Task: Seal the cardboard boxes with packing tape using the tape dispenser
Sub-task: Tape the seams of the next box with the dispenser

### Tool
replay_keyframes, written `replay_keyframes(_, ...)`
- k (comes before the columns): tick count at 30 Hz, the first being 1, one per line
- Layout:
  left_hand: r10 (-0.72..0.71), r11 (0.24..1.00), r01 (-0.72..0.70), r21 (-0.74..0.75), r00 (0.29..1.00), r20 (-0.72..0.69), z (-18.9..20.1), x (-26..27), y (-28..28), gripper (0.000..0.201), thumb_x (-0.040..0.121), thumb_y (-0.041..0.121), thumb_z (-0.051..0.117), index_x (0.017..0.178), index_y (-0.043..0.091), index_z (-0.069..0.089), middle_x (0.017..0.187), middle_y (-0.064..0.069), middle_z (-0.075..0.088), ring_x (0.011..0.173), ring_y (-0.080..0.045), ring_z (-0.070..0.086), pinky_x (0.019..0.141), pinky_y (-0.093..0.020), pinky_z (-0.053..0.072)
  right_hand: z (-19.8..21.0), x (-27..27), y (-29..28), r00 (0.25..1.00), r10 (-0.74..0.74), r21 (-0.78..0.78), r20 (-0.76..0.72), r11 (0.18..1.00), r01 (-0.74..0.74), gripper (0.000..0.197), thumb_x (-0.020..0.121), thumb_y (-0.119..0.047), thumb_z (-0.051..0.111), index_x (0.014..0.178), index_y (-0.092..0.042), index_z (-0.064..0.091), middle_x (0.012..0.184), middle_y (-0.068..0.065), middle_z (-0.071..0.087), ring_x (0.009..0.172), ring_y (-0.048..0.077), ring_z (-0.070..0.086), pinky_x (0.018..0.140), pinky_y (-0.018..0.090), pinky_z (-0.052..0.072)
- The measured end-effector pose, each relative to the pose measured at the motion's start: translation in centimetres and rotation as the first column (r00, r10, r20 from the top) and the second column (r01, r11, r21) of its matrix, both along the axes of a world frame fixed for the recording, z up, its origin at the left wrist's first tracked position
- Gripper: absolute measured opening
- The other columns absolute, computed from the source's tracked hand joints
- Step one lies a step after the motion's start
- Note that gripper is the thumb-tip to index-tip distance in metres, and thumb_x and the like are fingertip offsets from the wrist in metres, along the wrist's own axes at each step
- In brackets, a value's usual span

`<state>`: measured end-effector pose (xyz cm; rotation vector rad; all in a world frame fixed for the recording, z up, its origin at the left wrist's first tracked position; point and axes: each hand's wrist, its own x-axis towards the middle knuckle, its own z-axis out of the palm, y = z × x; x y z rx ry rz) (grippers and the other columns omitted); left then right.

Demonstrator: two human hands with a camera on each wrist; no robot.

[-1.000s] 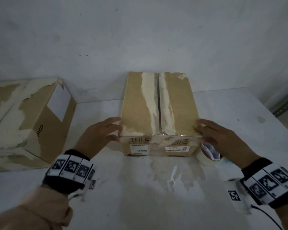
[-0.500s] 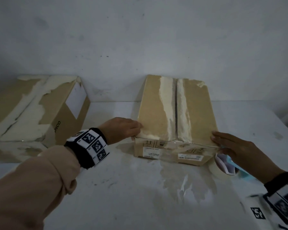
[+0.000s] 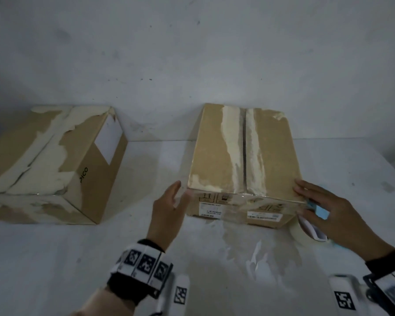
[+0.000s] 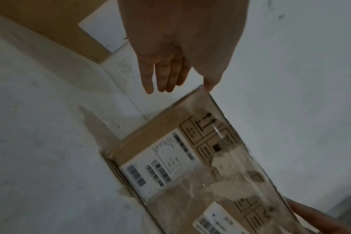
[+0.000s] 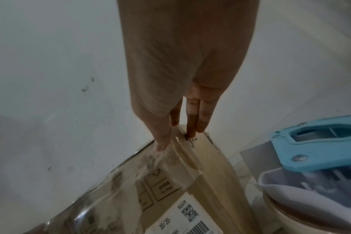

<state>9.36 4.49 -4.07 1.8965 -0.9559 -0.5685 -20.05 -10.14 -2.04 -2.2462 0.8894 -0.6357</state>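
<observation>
**Clerk:** Changes since half a second ago: left hand (image 3: 168, 213) has come off the near left corner of the box and now hovers just beside it, fingers straight and together, holding nothing. Right hand (image 3: 328, 209) remains at the near right corner.

**Checker:** Item one?

**Clerk:** Cardboard box (image 3: 242, 156), centre of the white table (image 3: 78, 258), far end against the wall (image 3: 192, 53). Flaps closed, centre seam open and untaped, pale torn strips either side. Clear tape already shines across the near face over the labels.

**Checker:** Right hand, condition?

**Clerk:** Fingers straight, spread slightly, tips resting on the box's top edge and side. Nothing gripped.

**Checker:** Item two?

**Clerk:** Tape dispenser (image 5: 315, 152), blue body, roll fitted, standing on the table just right of the box's near right corner, partly under the right hand.

**Checker:** Item three?

**Clerk:** Second box (image 3: 50, 160), far left, well apart, surface heavily peeled, one white label on its side.

**Checker:** Step in hand, as you judge it?

**Clerk:** Box looks squared up; taking the dispenser seems next. Advice: grip the handle firmly with the right hand, start the tape on the near face below the edge, keep the left hand flat on the flaps so the seam stays shut, and draw straight along the seam to the far end.

**Checker:** Risk?

**Clerk:** Torn paper may hold tape poorly; press it down well.
</observation>
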Motion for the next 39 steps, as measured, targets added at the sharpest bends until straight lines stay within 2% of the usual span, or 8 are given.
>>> replay_keyframes(3,0.039,0.997,-0.042,-0.067,0.998,-0.05,-1.0,-1.7,0.4,0.023,0.092,0.013,0.051,0.11,0.013,0.064,0.1,0.003,0.068,0.091,-0.012,0.061,0.064,0.004,0.039,-1.1,-0.2,-0.1,0.999,-0.052,-0.04,-0.004,0.998,0.052,0.081,0.075,-0.007,0.072,0.105,-0.075,0.041,0.116,-0.057,0.036,0.108,-0.027,0.04,0.09,-0.005,0.028)
replay_keyframes(10,0.258,0.955,-0.266,-0.133,0.963,-0.076,-1.8,-4.8,1.0,0.027,0.088,0.006,0.057,0.114,0.002,0.064,0.117,-0.016,0.065,0.094,-0.019,0.064,0.077,-0.002,0.041,-0.7,0.1,0.8,0.997,-0.076,0.002,-0.025,0.997,0.076,0.051,0.079,-0.046,0.063,0.115,-0.07,0.037,0.124,-0.053,0.033,0.12,-0.005,0.044,0.102,0.009,0.031)
replay_keyframes(13,0.276,0.944,-0.288,-0.158,0.956,-0.095,-1.7,-5.4,1.1,0.033,0.089,0.005,0.054,0.122,0.003,0.058,0.118,-0.016,0.064,0.099,-0.022,0.064,0.082,-0.005,0.039,-1.4,0.0,0.7,0.996,-0.076,-0.047,-0.042,0.996,0.074,0.057,0.076,-0.058,0.061,0.128,-0.041,0.047,0.123,-0.056,0.028,0.117,-0.017,0.04,0.105,0.019,0.029)
replay_keyframes(18,0.347,0.865,-0.41,-0.29,0.905,-0.244,-2.1,-3.4,1.0,0.025,0.09,0.025,0.055,0.111,0.011,0.06,0.091,-0.002,0.068,0.082,-0.013,0.067,0.073,-0.011,0.051,-1.2,0.0,0.9,0.997,-0.076,-0.034,-0.016,0.997,0.075,0.069,0.075,-0.059,0.059,0.124,-0.01,0.056,0.122,-0.058,0.026,0.108,-0.029,0.037,0.097,0.001,0.029)
replay_keyframes(24,-0.001,0.971,-0.043,-0.235,0.983,-0.184,-2.0,1.8,0.4,0.028,0.085,0.006,0.058,0.09,0.033,0.065,0.078,0.02,0.072,0.075,0.005,0.066,0.072,-0.012,0.054,-0.7,0.3,1.0,0.995,-0.094,-0.015,0.02,0.995,0.094,0.083,0.074,-0.076,0.04,0.121,-0.01,0.058,0.124,-0.056,0.028,0.11,-0.028,0.037,0.093,-0.004,0.027)
replay_keyframes(28,-0.099,0.975,0.079,-0.208,0.991,-0.088,-1.4,1.9,0.0,0.041,0.075,-0.009,0.065,0.102,0.022,0.064,0.07,0.035,0.066,0.074,0.013,0.065,0.068,-0.004,0.049,-0.5,0.3,1.1,0.997,-0.07,0.01,0.019,0.998,0.07,0.079,0.076,-0.074,0.041,0.12,-0.01,0.057,0.126,-0.054,0.029,0.112,-0.026,0.037,0.092,-0.005,0.028)
replay_keyframes(36,-0.029,0.961,0.042,-0.273,0.998,0.052,-1.8,1.1,-0.4,0.022,0.07,0.003,0.075,0.085,0.014,0.064,0.074,0.018,0.062,0.066,0.015,0.061,0.062,-0.001,0.046,-0.4,0.2,1.3,1.0,-0.022,-0.015,0.006,1.0,0.022,0.072,0.076,-0.065,0.052,0.12,-0.008,0.057,0.129,-0.051,0.03,0.112,-0.025,0.038,0.092,-0.004,0.029)
replay_keyframes(39,-0.048,0.976,0.063,-0.209,0.996,0.079,-1.6,1.5,-0.8,0.019,0.073,0.005,0.074,0.082,0.013,0.059,0.073,0.018,0.059,0.066,0.015,0.059,0.061,0.0,0.045,-0.4,0.0,1.1,0.998,-0.048,-0.051,-0.031,0.998,0.046,0.056,0.071,-0.035,0.073,0.119,-0.009,0.059,0.126,-0.053,0.03,0.105,-0.027,0.041,0.089,-0.005,0.03)
